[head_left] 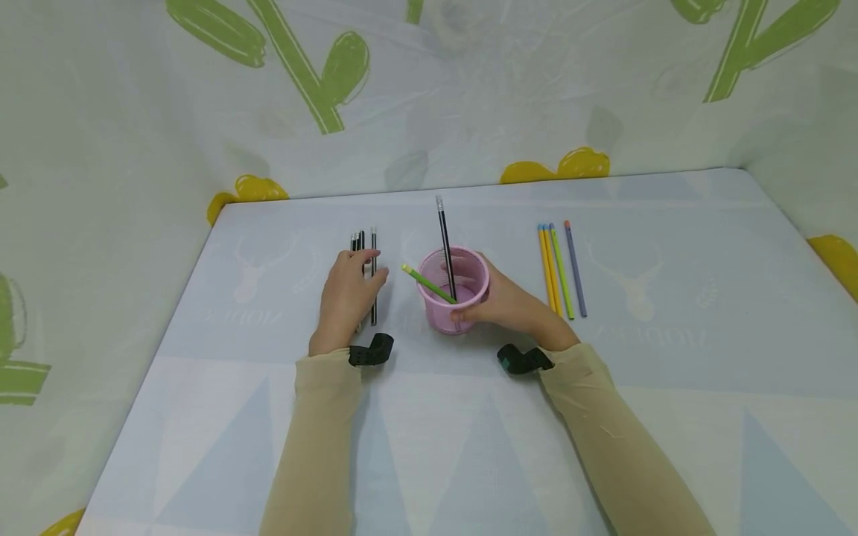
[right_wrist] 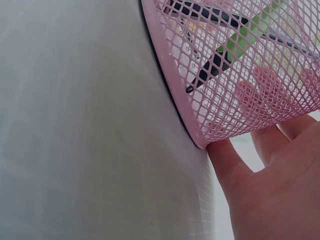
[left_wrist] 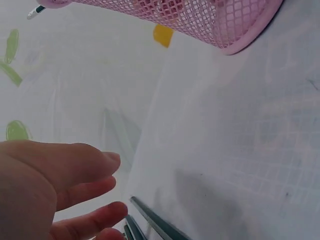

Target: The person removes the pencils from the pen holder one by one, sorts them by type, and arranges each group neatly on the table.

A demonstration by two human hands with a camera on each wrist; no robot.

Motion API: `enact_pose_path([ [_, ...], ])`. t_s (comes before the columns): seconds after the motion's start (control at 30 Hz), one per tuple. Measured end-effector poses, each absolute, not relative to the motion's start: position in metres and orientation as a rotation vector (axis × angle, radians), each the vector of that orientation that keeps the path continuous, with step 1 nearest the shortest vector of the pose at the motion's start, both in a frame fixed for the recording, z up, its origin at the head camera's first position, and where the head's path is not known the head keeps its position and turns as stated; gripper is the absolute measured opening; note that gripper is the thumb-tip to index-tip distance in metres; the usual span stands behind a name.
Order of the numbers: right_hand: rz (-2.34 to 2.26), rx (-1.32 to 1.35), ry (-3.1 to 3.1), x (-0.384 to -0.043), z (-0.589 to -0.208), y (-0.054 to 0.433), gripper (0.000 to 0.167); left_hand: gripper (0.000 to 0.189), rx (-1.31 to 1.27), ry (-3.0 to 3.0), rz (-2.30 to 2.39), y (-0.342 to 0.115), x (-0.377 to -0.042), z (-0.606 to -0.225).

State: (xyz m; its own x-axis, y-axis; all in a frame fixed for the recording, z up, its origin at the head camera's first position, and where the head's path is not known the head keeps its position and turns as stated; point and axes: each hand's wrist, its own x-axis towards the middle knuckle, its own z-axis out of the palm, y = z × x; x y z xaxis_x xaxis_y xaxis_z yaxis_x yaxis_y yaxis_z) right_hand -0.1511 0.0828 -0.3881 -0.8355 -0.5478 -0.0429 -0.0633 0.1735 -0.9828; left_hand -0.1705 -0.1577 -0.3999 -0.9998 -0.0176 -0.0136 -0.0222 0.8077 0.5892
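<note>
A pink mesh pencil cup (head_left: 437, 318) stands upright on the table, its right side gripped by my right hand (head_left: 515, 304), thumb in front and fingers behind. Inside it lean a black pencil (head_left: 445, 234) and a green pencil (head_left: 425, 281). Left of the cup, my left hand (head_left: 348, 295) is over several black pencils (head_left: 374, 301) that lie side by side. In the left wrist view, the thumb and fingers (left_wrist: 87, 162) are apart with nothing visible between them. That hand partly hides the black pencils.
Right of the cup lie two yellow pencils (head_left: 546, 260), a lime green pencil (head_left: 561, 275) and a purple pencil (head_left: 576, 272). A patterned cloth covers the table (head_left: 670, 461). Behind it hangs a white curtain (head_left: 469, 97) with green and yellow plant shapes.
</note>
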Motion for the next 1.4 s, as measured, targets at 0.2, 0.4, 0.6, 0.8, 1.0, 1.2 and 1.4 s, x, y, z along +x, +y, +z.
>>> enact_pose_path([
  [0.2, -1.695, -0.573, 2.08, -0.153, -0.392, 0.084, 0.089, 0.034, 0.07, 2.948, 1.103, -0.155, -0.174, -0.399],
  [0.4, -1.693, -0.594, 2.114, -0.16, -0.41, 0.088, 0.089, 0.034, 0.247, 2.762, 1.316, -0.151, -0.174, -0.395],
  [0.6, -1.693, -0.585, 2.132, -0.161, -0.411, 0.088, 0.088, 0.045, 0.488, 2.403, 1.562, -0.148, -0.168, -0.383],
  [0.8, -1.691, -0.572, 2.134, -0.161, -0.411, 0.087, 0.088, 0.051, 0.551, 2.187, 1.647, -0.143, -0.155, -0.365],
  [1.0, -1.695, -0.545, 2.148, -0.162, -0.412, 0.087, 0.087, 0.049, 0.586, 2.144, 1.654, -0.14, -0.153, -0.365],
  [1.2, -1.682, -0.527, 2.171, -0.161, -0.413, 0.089, 0.087, 0.061, 0.64, 2.008, 1.669, -0.137, -0.155, -0.373],
  [1.4, -1.68, -0.548, 2.159, -0.157, -0.403, 0.089, 0.09, 0.072, 0.669, 1.926, 1.723, -0.125, -0.156, -0.381],
])
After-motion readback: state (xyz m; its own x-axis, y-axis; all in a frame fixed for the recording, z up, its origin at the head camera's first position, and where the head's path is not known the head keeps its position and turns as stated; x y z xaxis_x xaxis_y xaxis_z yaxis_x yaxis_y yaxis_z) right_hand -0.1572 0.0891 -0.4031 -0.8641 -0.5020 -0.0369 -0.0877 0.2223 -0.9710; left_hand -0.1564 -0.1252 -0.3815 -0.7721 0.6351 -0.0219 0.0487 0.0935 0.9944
